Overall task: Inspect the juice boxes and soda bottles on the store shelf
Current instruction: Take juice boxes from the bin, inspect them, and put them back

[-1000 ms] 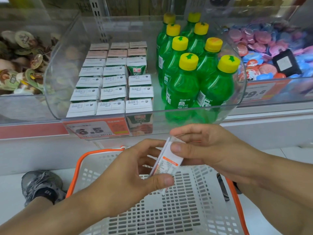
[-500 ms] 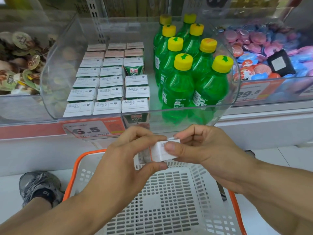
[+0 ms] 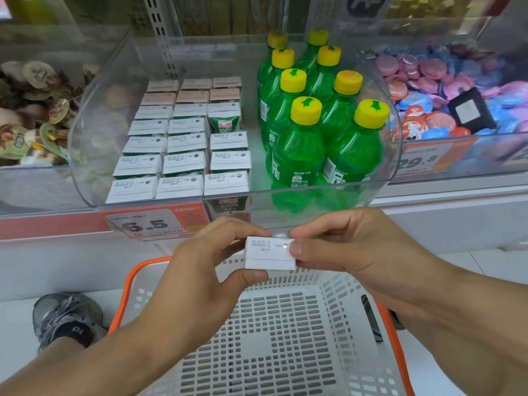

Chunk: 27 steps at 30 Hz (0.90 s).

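Both hands hold one small juice box [image 3: 270,253] between them, above the white basket [image 3: 274,338] with the orange rim. The left hand [image 3: 205,270] pinches the box's left end: its fingers curl over the top edge and the thumb presses up from beneath. The right hand [image 3: 351,252] pinches the right end, thumb on the near face and fingers behind, so the far side of the box is hidden. The white top of the box faces the camera; a printed date line runs across it upside down and is too small to read fully. The coloured faces of the box cannot be seen.

Beyond the fingertips stands a clear curved bin [image 3: 94,155]. Behind the left fingers sit rows of juice boxes [image 3: 183,144], mostly showing only white tops; one gap exposes a green face marked 100%. Behind the right fingers stand green soda bottles [image 3: 311,132] with yellow caps, their bases blurred by the plastic front. A price tag [image 3: 148,224] reading 6.5 sits just past the left knuckles. A second price tag [image 3: 420,161] to the right is partly legible. Side bins of small sweets are blurred and cut off. A shoe [image 3: 65,318] shows left of the basket.
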### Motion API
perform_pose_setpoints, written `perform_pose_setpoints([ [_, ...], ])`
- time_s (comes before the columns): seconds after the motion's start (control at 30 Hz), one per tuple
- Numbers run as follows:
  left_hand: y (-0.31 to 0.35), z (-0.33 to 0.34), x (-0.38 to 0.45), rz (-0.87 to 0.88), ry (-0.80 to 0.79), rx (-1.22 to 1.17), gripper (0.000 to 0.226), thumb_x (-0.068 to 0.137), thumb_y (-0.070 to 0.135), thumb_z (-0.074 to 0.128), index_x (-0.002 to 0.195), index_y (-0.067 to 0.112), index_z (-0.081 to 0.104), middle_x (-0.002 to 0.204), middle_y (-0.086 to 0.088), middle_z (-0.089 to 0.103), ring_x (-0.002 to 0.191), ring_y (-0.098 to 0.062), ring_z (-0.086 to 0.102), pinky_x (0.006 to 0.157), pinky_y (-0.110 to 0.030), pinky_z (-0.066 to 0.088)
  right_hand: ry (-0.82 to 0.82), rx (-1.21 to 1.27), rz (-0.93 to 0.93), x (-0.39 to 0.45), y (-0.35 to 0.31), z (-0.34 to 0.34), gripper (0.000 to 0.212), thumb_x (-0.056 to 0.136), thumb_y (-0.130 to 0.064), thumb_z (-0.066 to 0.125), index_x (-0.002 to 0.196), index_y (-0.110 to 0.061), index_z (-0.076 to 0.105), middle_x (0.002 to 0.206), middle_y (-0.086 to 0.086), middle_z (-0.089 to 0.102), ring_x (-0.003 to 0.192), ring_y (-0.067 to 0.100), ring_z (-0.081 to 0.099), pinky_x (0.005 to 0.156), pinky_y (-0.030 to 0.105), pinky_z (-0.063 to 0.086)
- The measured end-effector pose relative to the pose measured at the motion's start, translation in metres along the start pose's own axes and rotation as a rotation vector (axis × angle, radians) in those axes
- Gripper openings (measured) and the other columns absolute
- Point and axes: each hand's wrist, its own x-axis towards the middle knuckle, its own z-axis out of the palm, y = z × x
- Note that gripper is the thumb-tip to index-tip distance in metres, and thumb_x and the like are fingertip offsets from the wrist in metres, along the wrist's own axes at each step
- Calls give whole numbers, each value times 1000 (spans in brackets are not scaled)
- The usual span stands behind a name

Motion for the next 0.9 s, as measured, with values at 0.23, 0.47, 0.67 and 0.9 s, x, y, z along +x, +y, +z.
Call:
perform_pose_setpoints([
  [0.23,1,5,-1,-47,0,-109,33,73,29,74,104,34,68,102,18,70,100,-3,67,86,-11,50,0,-181,-61,0,0,-1,33,63,-35,79,93,-20,77,97,6,77,96,23,73,97,37,56],
  [0.47,0,7,3,-190,100,-427,46,72,41,81,113,26,65,88,-11,75,84,-34,69,76,-48,57,-96,-170,-13,2,3,5,50,65,-39,78,108,-16,66,93,4,74,86,25,75,80,51,62],
  [0.67,-1,4,3,-233,97,-481,32,76,37,72,104,22,68,87,-16,76,87,-43,68,77,-59,53,-164,-131,-18,4,5,5,42,67,-14,82,107,-14,68,88,3,73,78,24,73,71,44,64],
  [0.9,5,3,2,-305,19,-514,33,81,32,63,107,13,62,86,-18,75,70,-35,66,66,-42,57,-194,-156,-53,4,7,0,41,63,-11,84,102,-23,76,97,12,74,82,32,74,68,36,62],
])
